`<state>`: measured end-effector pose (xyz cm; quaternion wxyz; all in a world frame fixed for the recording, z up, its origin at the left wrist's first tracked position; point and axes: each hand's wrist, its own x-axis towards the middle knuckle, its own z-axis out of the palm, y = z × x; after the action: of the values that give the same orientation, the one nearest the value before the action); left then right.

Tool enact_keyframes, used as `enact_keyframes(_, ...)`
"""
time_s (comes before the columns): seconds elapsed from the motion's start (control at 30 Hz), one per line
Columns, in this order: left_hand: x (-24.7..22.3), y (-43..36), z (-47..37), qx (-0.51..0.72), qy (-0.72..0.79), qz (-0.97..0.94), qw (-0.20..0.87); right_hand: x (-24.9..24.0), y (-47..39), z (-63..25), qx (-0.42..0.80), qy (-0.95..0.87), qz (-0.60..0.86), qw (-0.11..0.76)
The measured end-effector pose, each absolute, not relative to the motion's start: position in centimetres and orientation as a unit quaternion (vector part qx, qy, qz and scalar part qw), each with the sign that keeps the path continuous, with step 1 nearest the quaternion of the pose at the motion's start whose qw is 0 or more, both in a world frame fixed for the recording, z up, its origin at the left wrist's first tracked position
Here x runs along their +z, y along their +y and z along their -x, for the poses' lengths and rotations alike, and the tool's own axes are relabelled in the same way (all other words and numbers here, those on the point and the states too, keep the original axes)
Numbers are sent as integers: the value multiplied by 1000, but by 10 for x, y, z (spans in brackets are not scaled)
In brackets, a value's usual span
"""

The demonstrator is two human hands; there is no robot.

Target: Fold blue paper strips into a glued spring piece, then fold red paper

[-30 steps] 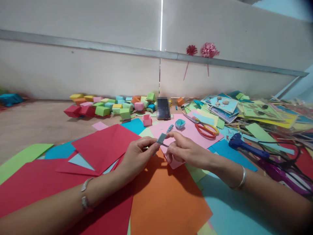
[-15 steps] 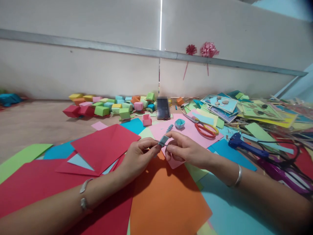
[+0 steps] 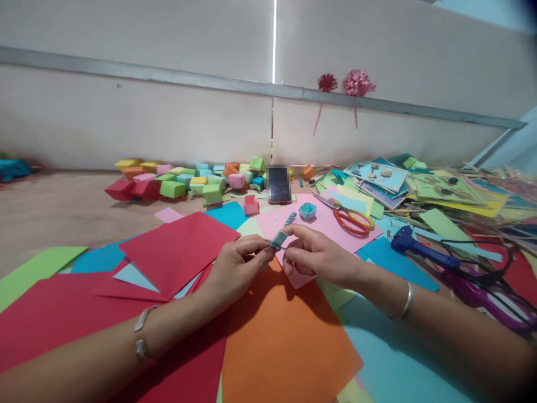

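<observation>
My left hand (image 3: 241, 268) pinches a small, light blue folded paper piece (image 3: 279, 240) between thumb and fingertips, above the orange paper sheet (image 3: 289, 341). My right hand (image 3: 321, 254) is closed at the other side of that piece, index finger along its upper edge and thumb near its lower end. Exactly how the right fingertips grip it is partly hidden. A pleated blue-grey paper strip (image 3: 291, 218) shows just beyond the fingers. Behind it, a light blue paper cup shape (image 3: 307, 211) and a pink one (image 3: 251, 205) stand on the paper.
Red sheets (image 3: 184, 252) lie at left. Red-and-yellow scissors (image 3: 350, 218), a blue hot glue gun (image 3: 419, 249) and a purple tool (image 3: 482, 296) with a black cord lie at right. Several folded paper boxes (image 3: 172, 189) and a phone (image 3: 279, 184) stand before the white wall (image 3: 146, 123).
The whole view has shifted very slightly. Both hands keep the same hold on the folded paper, with almost no movement.
</observation>
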<state>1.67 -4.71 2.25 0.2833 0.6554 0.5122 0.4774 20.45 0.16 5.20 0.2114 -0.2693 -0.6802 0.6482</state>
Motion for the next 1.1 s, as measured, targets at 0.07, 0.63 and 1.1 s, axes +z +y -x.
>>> enact_keyframes(0.07,24,-48,-17,475,515,-652,289,52,2,-204,650,-678,268,214)
enact_keyframes(0.63,23,-51,-16,485,516,-498,501,51,5,-205,653,-650,296,253)
enact_keyframes(1.1,28,-50,-16,468,527,-589,396,52,6,-205,658,-655,292,229)
